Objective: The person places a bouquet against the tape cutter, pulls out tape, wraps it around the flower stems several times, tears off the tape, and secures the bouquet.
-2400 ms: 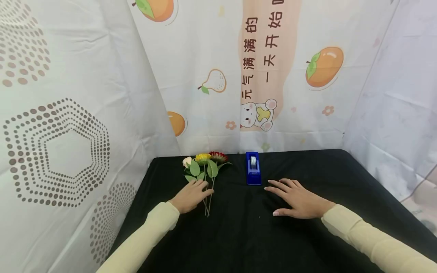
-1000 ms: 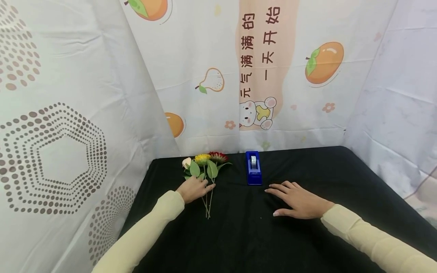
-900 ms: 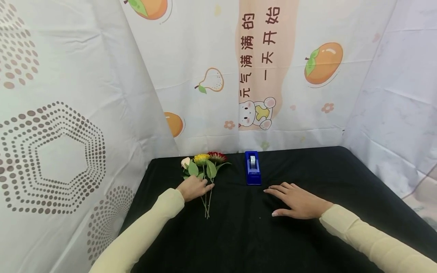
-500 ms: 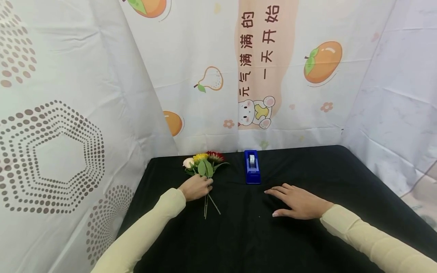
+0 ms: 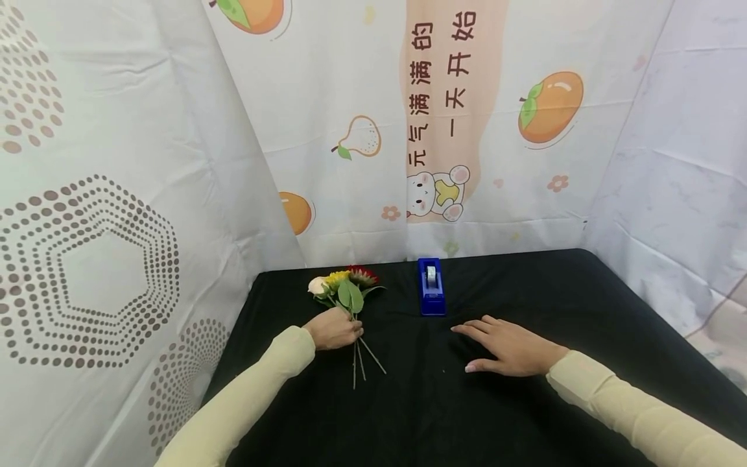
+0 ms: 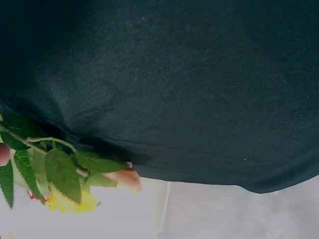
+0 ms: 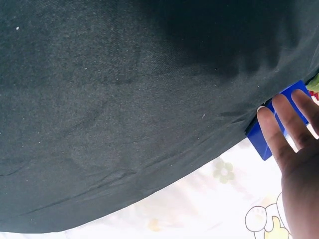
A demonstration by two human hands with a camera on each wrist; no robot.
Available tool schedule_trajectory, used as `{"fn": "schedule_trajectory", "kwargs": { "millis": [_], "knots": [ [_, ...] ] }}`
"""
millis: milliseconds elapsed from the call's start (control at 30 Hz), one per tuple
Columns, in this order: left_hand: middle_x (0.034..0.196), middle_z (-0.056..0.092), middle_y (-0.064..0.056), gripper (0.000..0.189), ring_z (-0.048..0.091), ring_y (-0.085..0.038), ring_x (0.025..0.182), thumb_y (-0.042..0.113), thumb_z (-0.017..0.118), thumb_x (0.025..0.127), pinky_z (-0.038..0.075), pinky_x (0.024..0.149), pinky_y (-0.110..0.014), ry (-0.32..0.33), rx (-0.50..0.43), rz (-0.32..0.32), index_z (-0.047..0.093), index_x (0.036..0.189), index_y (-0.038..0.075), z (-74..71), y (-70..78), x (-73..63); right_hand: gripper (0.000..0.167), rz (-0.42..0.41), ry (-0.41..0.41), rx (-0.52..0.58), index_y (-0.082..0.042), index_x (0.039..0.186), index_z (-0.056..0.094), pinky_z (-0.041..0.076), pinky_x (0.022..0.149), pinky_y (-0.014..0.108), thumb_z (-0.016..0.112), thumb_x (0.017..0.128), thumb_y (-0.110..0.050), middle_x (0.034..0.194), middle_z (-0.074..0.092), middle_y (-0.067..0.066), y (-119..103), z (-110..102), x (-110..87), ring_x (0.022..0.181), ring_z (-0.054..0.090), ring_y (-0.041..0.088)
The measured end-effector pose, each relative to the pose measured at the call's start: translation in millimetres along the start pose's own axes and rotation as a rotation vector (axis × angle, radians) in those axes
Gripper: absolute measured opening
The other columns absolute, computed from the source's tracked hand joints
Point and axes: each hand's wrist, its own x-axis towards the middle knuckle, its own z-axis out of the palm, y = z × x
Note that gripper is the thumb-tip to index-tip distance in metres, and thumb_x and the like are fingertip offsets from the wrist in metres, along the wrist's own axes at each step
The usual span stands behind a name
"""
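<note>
Over the far left of the black counter (image 5: 432, 415), a bunch of flowers (image 5: 350, 296), long axis running far to near, slightly slanted, blooms (image 5: 337, 278) toward the far edge, stems (image 5: 354, 366) fanned nearward. Around those stems, the left hand (image 5: 334, 328), curled tight. Right hand (image 5: 509, 347) with fingers loose and free, near a blue tape dispenser (image 5: 432, 296).

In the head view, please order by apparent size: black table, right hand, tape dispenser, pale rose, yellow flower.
1. Black table
2. Right hand
3. Tape dispenser
4. Pale rose and yellow flower: too alike to rank
</note>
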Motion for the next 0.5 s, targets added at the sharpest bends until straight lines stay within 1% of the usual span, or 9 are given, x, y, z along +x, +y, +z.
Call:
{"fn": "schedule_trajectory", "kwargs": {
  "millis": [100, 167, 233, 333, 433, 500],
  "knots": [
    [0.113, 0.070, 0.007, 0.024, 0.066, -0.006, 0.075, 0.025, 0.063, 0.103, 0.052, 0.061, -0.025, 0.035, 0.014, 0.034, 0.074, 0.125, 0.025, -1.2, 2.9, -2.3, 0.071, -0.006, 0.010, 0.001, -0.022, 0.156, 0.044, 0.044, 0.105, 0.056, 0.058, 0.098, -0.062, 0.148, 0.053, 0.003, -2, 1, 1.2, 0.129, 0.053, 0.028],
    [0.113, 0.070, 0.006, 0.024, 0.066, -0.005, 0.076, 0.023, 0.065, 0.102, 0.053, 0.062, -0.025, 0.067, 0.012, 0.041, 0.074, 0.125, 0.024, -2.9, 4.5, -3.4, 0.070, -0.011, 0.025, 0.003, -0.021, 0.155, 0.045, 0.044, 0.105, 0.055, 0.058, 0.099, -0.061, 0.147, 0.054, 0.002, -4, 2, 3.1, 0.128, 0.054, 0.027],
    [0.112, 0.071, 0.005, 0.024, 0.067, -0.006, 0.076, 0.022, 0.068, 0.100, 0.054, 0.063, -0.025, 0.099, -0.001, 0.035, 0.074, 0.123, 0.021, -5.2, 6.4, -4.1, 0.068, -0.016, 0.047, 0.007, -0.020, 0.154, 0.046, 0.045, 0.104, 0.053, 0.056, 0.100, -0.060, 0.143, 0.057, 0.001, -7, 3, 7.1, 0.123, 0.054, 0.023],
    [0.108, 0.072, 0.003, 0.022, 0.068, -0.007, 0.077, 0.021, 0.069, 0.099, 0.055, 0.065, -0.026, 0.135, -0.018, 0.015, 0.075, 0.120, 0.017, -10.0, 10.3, -3.7, 0.065, -0.036, 0.084, 0.023, -0.018, 0.151, 0.051, 0.049, 0.098, 0.046, 0.052, 0.101, -0.061, 0.135, 0.063, 0.000, -16, 6, 17.5, 0.111, 0.055, 0.015],
    [0.105, 0.073, 0.001, 0.021, 0.069, -0.008, 0.079, 0.020, 0.067, 0.100, 0.055, 0.067, -0.027, 0.148, -0.028, -0.008, 0.075, 0.119, 0.014, -15.1, 15.6, -1.8, 0.062, -0.077, 0.102, 0.026, -0.014, 0.144, 0.058, 0.051, 0.090, 0.041, 0.049, 0.103, -0.060, 0.125, 0.067, -0.001, -28, 9, 32.6, 0.102, 0.054, 0.010],
    [0.102, 0.073, 0.001, 0.021, 0.068, -0.009, 0.079, 0.021, 0.066, 0.100, 0.055, 0.067, -0.027, 0.153, -0.020, -0.025, 0.075, 0.118, 0.013, -18.9, 19.6, 0.2, 0.060, -0.105, 0.098, 0.010, -0.012, 0.139, 0.063, 0.052, 0.087, 0.039, 0.048, 0.104, -0.059, 0.121, 0.068, -0.001, -38, 13, 43.4, 0.099, 0.056, 0.010]
  ]
}}
